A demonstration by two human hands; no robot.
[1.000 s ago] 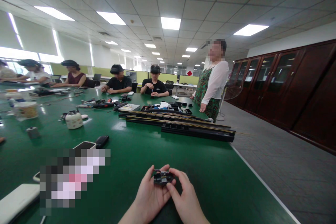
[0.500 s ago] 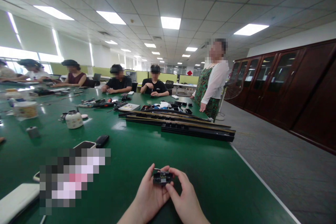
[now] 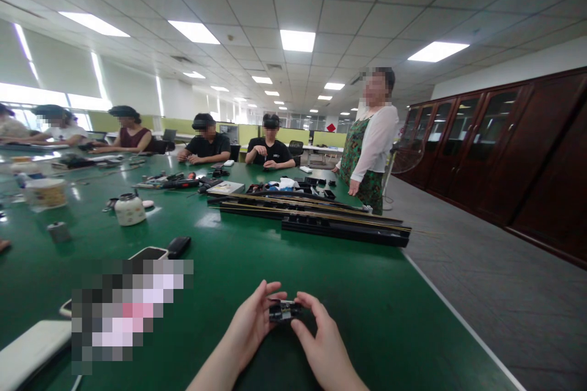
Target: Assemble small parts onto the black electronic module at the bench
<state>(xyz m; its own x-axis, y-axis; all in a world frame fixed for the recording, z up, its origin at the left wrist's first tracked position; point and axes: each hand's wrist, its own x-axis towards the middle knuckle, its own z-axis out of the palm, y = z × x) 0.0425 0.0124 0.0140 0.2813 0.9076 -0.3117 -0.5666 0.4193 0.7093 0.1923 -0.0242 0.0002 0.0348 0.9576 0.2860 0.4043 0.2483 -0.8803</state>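
Between my hands, above the green table [image 3: 229, 263], is a small black device [image 3: 285, 311] with a pale patch and what look like inner parts showing; its exact kind I cannot make out. My left hand [image 3: 254, 321] holds its left end, the upper fingers stretched past it and some fingers hidden behind. On the right end, my right hand [image 3: 318, 330] has its index finger at the top and its thumb below, gripping the device.
Long black rails [image 3: 343, 232] with thin brass-coloured rods lie ahead. To the left are a phone [image 3: 149, 253], a white box-like object [image 3: 34, 351], a white jar [image 3: 129, 209] and a metal cylinder [image 3: 59, 232]. A person [image 3: 373, 134] stands beyond the rails; several others sit around the table.
My left hand has shifted slightly left and its fingers have straightened from around the black device. The device has tilted a little. My right hand stays at its right end.
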